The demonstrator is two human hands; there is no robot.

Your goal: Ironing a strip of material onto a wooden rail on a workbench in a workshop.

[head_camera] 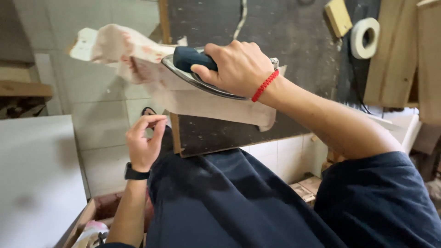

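My right hand [239, 66], with a red cord bracelet at the wrist, is closed around the dark blue handle of a clothes iron [193, 73] with a shiny metal sole. The iron rests on a pale cloth with reddish marks [133, 57] that lies over the edge of a dark, scuffed board [275, 27]. Below and to the left, my left hand [143, 142], with a black watch on its wrist, hovers near the board's wooden edge strip [174, 133]. Its fingertips are pinched together; whether they grip the strip or something small I cannot tell.
A roll of white tape [365, 37] and a small wooden block [338, 16] lie on the board at upper right, beside wooden planks [395, 55]. A white panel [32, 179] stands at left. A box of scraps [98, 220] sits on the tiled floor below.
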